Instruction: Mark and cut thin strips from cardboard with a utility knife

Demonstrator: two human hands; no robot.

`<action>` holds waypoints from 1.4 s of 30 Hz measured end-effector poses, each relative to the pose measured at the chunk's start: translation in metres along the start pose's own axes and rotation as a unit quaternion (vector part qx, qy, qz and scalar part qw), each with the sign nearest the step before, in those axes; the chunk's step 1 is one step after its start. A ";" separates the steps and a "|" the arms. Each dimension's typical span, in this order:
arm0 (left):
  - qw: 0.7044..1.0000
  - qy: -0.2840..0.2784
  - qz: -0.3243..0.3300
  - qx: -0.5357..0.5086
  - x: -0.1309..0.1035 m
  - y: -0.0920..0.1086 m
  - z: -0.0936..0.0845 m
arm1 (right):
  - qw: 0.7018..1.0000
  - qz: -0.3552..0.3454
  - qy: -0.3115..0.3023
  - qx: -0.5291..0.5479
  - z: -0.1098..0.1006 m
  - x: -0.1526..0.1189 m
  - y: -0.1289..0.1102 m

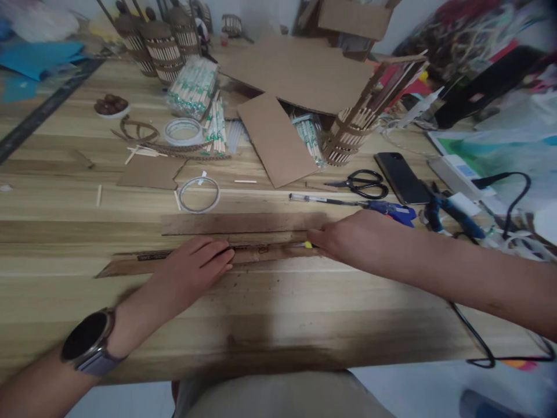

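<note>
A narrow brown cardboard strip (252,253) lies across the wooden table near its front. My left hand (195,264), a watch on its wrist, presses flat on the strip's left half with fingers extended. Closed around a small cutter (308,245) with a yellow part, my right hand (339,237) is at the strip's right end; the blade side points left and most of the tool is hidden in the fist. Just behind them lies a second strip (243,223), separate from the first. Small dark crumbs are scattered in front of the strip.
Behind the strips are a tape ring (199,194), black scissors (363,184), a pen (322,200), a blue glue gun (389,212) and a phone (401,177). Cardboard sheets (278,139), wrapped sticks (192,87) and a stick-covered model (350,130) stand farther back. A black cable (474,337) hangs at front right.
</note>
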State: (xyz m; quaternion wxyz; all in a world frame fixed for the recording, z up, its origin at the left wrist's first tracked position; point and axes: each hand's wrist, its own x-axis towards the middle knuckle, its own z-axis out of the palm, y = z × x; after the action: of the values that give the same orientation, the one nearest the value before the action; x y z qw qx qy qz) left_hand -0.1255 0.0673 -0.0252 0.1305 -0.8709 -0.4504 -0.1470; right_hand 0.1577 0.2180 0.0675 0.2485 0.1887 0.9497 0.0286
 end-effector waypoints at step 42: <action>0.995 0.049 -0.035 -0.079 0.014 0.025 0.004 | 0.999 -0.020 -0.030 -0.035 -0.032 0.027 -0.047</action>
State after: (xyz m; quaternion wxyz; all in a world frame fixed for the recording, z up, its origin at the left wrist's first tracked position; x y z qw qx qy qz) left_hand -0.0967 0.0658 -0.0263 0.0777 -0.8541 -0.4604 -0.2290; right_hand 0.1046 0.1860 0.0766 0.2841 0.1616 0.9437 0.0516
